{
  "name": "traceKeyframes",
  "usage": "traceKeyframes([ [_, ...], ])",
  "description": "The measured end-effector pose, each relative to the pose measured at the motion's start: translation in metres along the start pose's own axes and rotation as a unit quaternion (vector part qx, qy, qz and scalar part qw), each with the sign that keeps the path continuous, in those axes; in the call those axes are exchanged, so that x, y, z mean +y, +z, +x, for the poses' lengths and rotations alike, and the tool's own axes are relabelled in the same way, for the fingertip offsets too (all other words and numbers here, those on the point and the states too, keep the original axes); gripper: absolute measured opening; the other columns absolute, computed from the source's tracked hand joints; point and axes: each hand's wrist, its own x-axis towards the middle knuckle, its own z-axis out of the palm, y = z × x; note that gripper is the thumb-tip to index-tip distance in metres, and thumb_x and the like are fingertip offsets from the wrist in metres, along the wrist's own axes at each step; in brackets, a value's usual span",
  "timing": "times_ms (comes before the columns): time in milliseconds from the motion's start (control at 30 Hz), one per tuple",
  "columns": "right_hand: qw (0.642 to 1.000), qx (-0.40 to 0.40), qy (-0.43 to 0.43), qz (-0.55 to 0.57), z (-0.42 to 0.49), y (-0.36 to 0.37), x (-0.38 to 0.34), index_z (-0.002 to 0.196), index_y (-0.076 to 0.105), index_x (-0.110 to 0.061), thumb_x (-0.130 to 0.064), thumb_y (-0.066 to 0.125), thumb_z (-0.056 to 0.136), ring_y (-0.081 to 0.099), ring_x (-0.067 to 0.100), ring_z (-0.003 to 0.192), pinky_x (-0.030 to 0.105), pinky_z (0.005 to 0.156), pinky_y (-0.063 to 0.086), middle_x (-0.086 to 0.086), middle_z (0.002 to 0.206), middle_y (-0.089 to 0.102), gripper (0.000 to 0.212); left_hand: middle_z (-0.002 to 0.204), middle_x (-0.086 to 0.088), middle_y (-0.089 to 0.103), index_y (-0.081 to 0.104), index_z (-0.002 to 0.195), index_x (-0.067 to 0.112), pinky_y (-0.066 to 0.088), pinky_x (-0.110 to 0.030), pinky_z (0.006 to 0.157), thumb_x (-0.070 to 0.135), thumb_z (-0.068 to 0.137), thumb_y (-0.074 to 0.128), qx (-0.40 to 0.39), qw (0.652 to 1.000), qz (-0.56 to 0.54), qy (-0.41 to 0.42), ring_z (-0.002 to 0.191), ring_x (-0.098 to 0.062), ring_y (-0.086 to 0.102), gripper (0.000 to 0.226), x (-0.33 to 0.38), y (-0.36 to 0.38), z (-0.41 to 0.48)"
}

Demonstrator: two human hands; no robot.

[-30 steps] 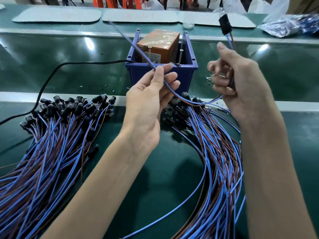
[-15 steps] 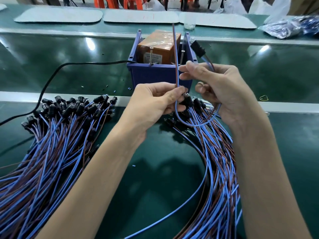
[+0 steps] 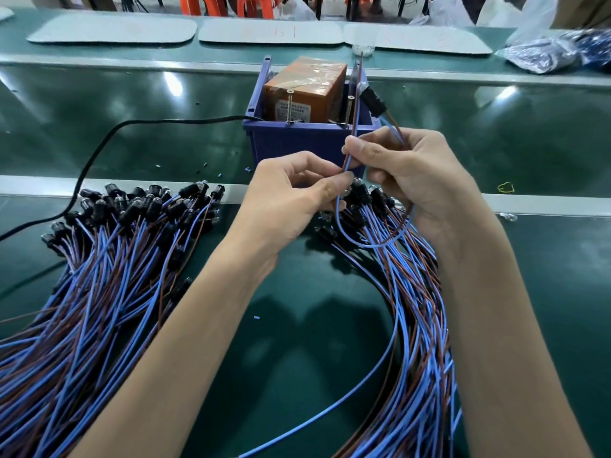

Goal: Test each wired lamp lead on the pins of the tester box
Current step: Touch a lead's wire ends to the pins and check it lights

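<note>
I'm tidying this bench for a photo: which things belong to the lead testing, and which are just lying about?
Job in hand: held lead, pinched by left hand and right hand; tester box; pins; left pile of leads; right pile of leads; black cable.
Lying about: yellow rubber band; grey mats; plastic bags; orange stools.

bench [image 3: 297, 342] | tester box [image 3: 297, 140] | left lead pile [image 3: 99, 276] | right lead pile [image 3: 416, 309] | cable [image 3: 99, 150]
</note>
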Motion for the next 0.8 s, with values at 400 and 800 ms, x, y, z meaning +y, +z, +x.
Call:
traceKeyframes([
  [400,0.994,0.035,0.002,0.105,0.001,0.001,-0.001,0.092,0.055,-0.009,-0.003,0.054,0.096,0.067,0.009,0.053,0.012,0.042,0.043,0.001,0.062,0.070,0.007,0.074,0.004,0.063,0.065,0.105,0.019,0.050,-0.015,0.059,0.007,0.088,0.067,0.170,0.983,0.004,0.073,0.056,-0.007,0.067,0.021,-0.001,-0.015,0.011],
  [800,0.985,0.116,0.006,0.125,0.012,0.000,0.008,0.097,0.063,-0.017,-0.002,0.048,0.095,0.047,0.002,0.044,0.011,0.035,0.025,-0.006,0.059,0.067,0.021,0.086,0.008,0.065,0.068,0.112,0.022,0.055,-0.019,0.069,-0.001,0.092,0.054,0.201,0.975,0.065,0.070,0.056,-0.005,0.065,0.033,-0.009,-0.030,0.020],
])
